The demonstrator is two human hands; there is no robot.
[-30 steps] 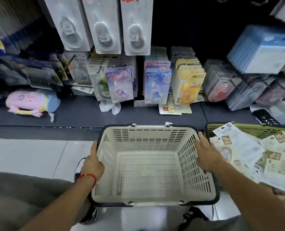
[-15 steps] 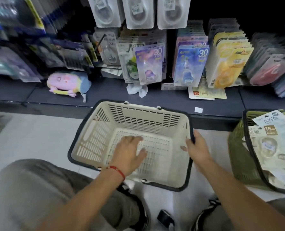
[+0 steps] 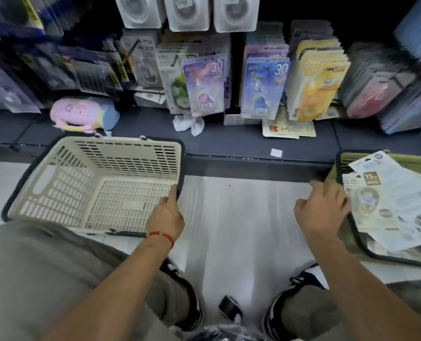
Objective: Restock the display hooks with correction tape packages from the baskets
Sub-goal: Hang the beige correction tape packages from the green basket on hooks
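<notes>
An empty cream basket (image 3: 57, 183) sits tilted at centre left. A green basket (image 3: 347, 161) at the right edge holds loose white correction tape packages (image 3: 389, 193). More packages hang on display hooks (image 3: 261, 89) across the top.

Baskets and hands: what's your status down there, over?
Left hand on the empty cream basket rim. Right hand gripping the green basket, correction tape packages inside. Nothing blocking.

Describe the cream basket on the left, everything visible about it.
The cream basket looks like moulded plastic, with slotted walls and floor, a dark rim and an oval handle cutout in its left wall. It holds nothing and sits on the pale floor against the dark shelf base, tilted in this view. The left hand grips its right rim; the person's knee overlaps its near edge.
</notes>
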